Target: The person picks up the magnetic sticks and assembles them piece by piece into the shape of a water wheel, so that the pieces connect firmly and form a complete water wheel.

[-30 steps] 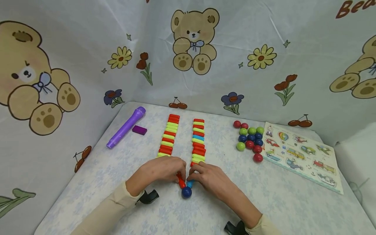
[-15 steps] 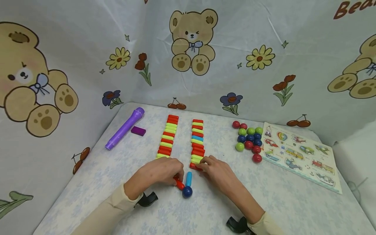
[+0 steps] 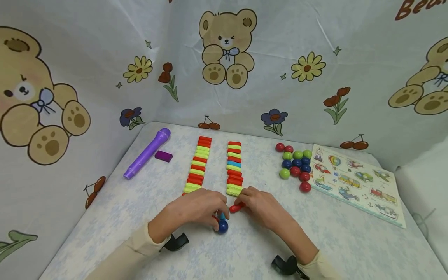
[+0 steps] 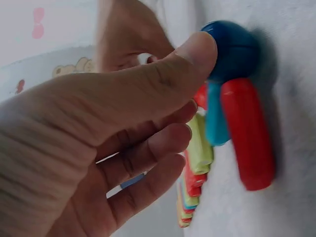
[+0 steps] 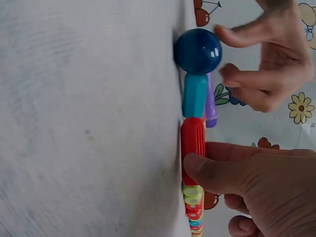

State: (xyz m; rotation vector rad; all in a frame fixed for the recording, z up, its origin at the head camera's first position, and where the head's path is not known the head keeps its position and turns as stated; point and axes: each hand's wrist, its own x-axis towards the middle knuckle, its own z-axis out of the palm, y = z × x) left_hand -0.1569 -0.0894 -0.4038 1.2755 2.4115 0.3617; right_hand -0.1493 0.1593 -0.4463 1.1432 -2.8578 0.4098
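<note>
My right hand pinches a red stick between thumb and fingers, low over the table just below the right row of sticks. Beside it, a dark blue ball lies on the table with a light blue stick and another red stick meeting at it in a V. My left hand hovers over these, thumb right at the ball and fingers loosely bent, with a gap between thumb and fingers. From the head, the left hand hides most of that second red stick.
Two rows of red, yellow-green and blue sticks, a left row and a right row, run away from me. Several red, green and blue balls lie to the right, against a picture board. A purple tube and a purple block are at left.
My right hand left the light blue stick, took the nearest red stick from the right row and drew it toward me. My left hand loosened from its red stick and moved over the ball.
</note>
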